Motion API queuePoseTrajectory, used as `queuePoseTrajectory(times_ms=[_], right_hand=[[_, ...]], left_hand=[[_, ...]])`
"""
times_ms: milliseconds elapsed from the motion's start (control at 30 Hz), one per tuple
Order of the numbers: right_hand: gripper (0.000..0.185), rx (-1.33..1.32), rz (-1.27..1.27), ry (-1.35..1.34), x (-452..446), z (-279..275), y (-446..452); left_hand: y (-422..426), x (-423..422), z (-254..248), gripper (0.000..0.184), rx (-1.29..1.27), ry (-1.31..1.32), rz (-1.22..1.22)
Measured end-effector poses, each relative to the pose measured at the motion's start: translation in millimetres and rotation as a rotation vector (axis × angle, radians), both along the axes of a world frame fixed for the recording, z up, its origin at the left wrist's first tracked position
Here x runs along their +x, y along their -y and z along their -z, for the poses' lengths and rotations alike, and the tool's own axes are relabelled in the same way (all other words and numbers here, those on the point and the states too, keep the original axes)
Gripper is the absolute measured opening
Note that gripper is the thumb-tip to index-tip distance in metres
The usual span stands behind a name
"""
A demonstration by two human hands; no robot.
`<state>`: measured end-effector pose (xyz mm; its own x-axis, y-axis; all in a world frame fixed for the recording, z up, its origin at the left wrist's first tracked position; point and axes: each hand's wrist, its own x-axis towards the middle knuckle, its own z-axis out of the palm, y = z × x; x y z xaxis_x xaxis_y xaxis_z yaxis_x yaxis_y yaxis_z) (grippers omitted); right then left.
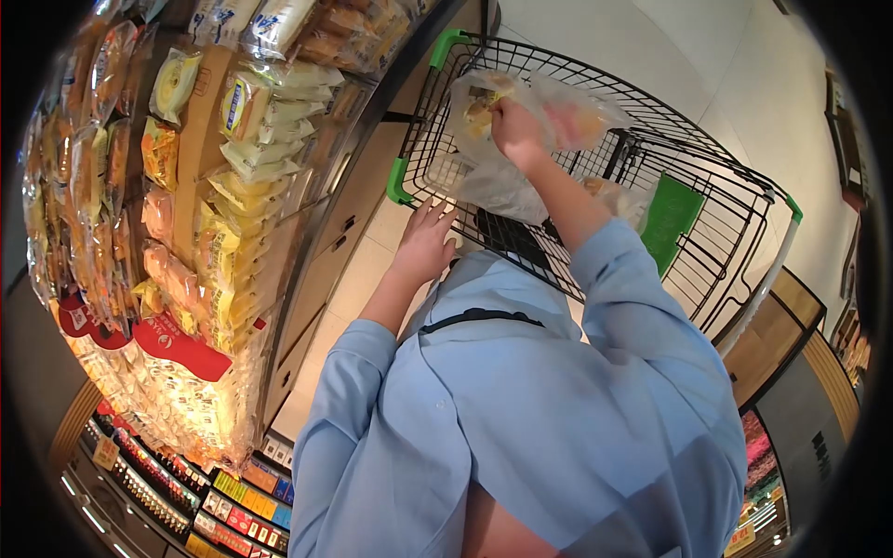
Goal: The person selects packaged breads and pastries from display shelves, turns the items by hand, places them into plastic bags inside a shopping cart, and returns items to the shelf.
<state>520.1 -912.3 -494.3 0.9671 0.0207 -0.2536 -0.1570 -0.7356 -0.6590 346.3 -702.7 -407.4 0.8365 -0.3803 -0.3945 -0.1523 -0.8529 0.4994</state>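
Observation:
Over the shopping cart, my right hand is closed in a pinch at a small yellow packet, beside clear plastic bags lying in the basket. One bag shows pink and orange contents. My left hand rests near the cart's wire rim by the green corner, its fingers spread and nothing in them. The cart has black wires, green corner caps and a green panel.
Along the left stands a display of packaged bread with a red sign. Lower shelves with small boxes show at the bottom left. A wooden cabinet is at the right, and pale floor tiles lie beyond the cart.

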Motion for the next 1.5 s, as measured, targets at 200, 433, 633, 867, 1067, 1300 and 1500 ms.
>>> queuePoseTrajectory(times_ms=[200, 433, 633, 867, 1067, 1300, 1500], right_hand=[[0.014, 0.412, 0.008, 0.148, -33, -108, 9], [0.009, 0.898, -0.34, -0.119, -101, -222, 5], [0.003, 1.229, -0.676, -0.375, -147, -272, -40], [0.043, 1.255, -0.419, -0.505, -174, -285, -112], [0.026, 0.886, -0.634, -0.653, -188, -276, -151], [0.025, 0.979, -0.55, -0.644, -175, -276, -179], [0.023, 1.207, -0.436, -0.697, -179, -273, -191]], left_hand=[[-10, 1, -31, 0.051, -0.364, -0.16, -0.299], [-45, -20, -87, 0.054, -1.101, -0.59, -0.841], [-78, -64, -152, 0.058, -1.595, -0.772, -0.892], [-111, -105, -180, 0.032, -1.539, -0.175, -1.06], [-132, -132, -171, 0.033, -1.372, 0.146, -1.215], [-144, -146, -202, 0.041, -1.422, 0.067, -1.244], [-151, -146, -195, 0.037, -1.483, 0.103, -1.249]])
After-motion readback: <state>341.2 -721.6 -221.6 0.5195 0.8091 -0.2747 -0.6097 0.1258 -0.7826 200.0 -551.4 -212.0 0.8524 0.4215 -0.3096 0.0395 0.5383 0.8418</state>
